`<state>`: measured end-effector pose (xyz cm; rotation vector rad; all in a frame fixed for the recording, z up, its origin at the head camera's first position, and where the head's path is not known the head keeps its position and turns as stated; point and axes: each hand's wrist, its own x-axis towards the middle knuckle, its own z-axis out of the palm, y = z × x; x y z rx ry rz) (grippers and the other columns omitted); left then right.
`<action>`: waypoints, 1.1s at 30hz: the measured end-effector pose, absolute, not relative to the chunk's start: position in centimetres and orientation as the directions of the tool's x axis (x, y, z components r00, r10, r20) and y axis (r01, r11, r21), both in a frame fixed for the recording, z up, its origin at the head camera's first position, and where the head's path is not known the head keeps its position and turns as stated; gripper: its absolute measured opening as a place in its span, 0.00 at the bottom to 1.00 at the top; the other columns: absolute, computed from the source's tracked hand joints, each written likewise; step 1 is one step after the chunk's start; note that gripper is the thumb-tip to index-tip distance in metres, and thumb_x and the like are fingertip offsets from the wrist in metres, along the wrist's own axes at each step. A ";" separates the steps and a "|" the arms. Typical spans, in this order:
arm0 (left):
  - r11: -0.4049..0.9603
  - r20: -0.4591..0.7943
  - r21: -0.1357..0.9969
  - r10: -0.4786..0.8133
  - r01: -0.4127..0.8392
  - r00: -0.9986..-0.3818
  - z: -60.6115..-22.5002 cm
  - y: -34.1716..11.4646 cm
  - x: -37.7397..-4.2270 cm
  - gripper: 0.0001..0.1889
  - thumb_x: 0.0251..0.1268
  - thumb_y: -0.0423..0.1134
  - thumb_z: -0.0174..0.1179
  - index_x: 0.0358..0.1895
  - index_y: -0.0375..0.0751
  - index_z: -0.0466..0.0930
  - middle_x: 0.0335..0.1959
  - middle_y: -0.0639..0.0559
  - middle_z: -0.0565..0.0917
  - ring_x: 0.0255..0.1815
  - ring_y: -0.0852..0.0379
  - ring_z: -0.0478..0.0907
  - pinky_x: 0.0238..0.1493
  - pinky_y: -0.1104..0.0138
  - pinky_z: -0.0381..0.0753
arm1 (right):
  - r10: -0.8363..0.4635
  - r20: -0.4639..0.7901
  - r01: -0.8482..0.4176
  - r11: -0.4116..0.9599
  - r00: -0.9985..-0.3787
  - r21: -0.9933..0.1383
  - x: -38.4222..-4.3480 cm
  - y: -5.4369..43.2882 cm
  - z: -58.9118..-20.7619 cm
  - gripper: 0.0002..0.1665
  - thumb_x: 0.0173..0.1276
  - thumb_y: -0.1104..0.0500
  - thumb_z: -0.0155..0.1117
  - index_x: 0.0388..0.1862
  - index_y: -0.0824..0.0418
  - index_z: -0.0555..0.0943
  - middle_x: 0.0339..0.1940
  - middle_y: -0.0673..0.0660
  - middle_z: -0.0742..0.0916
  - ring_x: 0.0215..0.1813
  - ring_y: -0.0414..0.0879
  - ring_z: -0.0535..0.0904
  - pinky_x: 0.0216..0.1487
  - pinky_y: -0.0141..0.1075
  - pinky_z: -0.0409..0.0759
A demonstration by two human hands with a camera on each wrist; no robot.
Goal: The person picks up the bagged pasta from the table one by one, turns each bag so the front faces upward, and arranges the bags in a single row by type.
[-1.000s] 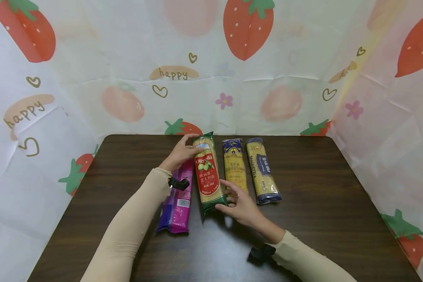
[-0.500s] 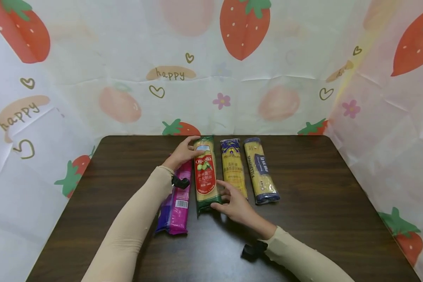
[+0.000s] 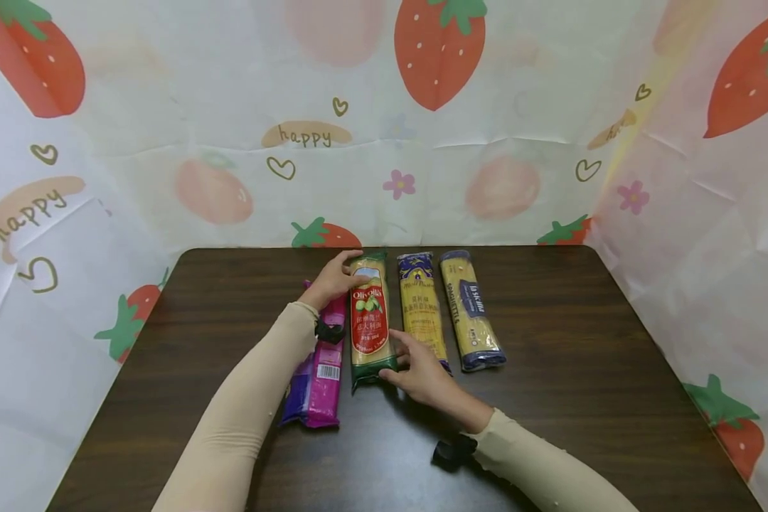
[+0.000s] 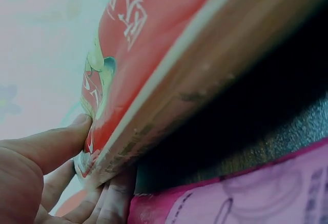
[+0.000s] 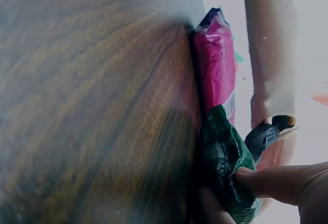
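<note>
A long spaghetti packet (image 3: 369, 313) with green ends and a red label reading "Olivoilà" sits just left of centre, label up, its length running from far to near. The left hand (image 3: 334, 279) holds its far end, thumb on the front; the right hand (image 3: 424, 373) grips its green near end, thumb on the wrapper. Just left, a pink and blue packet (image 3: 325, 363) lies slightly slanted, barcode showing, partly hidden by the left arm. Just right lies a yellow packet (image 3: 422, 302) with blue ends, then a slanted blue-ended packet (image 3: 473, 313) lettered "SPAGHETTI".
</note>
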<state>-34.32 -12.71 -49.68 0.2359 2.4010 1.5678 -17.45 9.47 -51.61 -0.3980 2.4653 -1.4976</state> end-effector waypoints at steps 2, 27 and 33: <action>0.413 -0.137 0.911 0.281 -0.009 -0.950 -49.6 -12.7 -34.3 0.38 0.81 0.37 0.64 0.86 0.40 0.56 0.67 0.26 0.76 0.61 0.32 0.81 0.59 0.45 0.83 | -0.346 -0.053 -0.124 0.471 -0.937 -0.873 -17.5 9.5 -51.7 0.47 0.69 0.65 0.79 0.82 0.67 0.66 0.54 0.64 0.85 0.56 0.59 0.86 0.52 0.45 0.88; 0.519 -0.175 0.855 0.315 0.015 -0.933 -49.0 -13.2 -34.0 0.37 0.81 0.39 0.64 0.85 0.40 0.58 0.73 0.26 0.72 0.70 0.32 0.76 0.66 0.43 0.80 | -0.392 -0.066 -0.220 0.640 -0.918 -0.737 -16.5 9.4 -50.4 0.52 0.71 0.60 0.79 0.83 0.76 0.61 0.73 0.74 0.77 0.66 0.62 0.79 0.69 0.56 0.78; 0.570 -0.134 0.816 0.343 0.093 -0.930 -47.5 -14.3 -33.6 0.29 0.82 0.40 0.62 0.79 0.34 0.68 0.70 0.27 0.77 0.70 0.34 0.77 0.65 0.47 0.82 | -0.391 -0.061 -0.235 0.663 -0.918 -0.710 -16.3 9.3 -50.2 0.52 0.71 0.57 0.79 0.83 0.76 0.62 0.65 0.71 0.81 0.58 0.56 0.81 0.61 0.52 0.82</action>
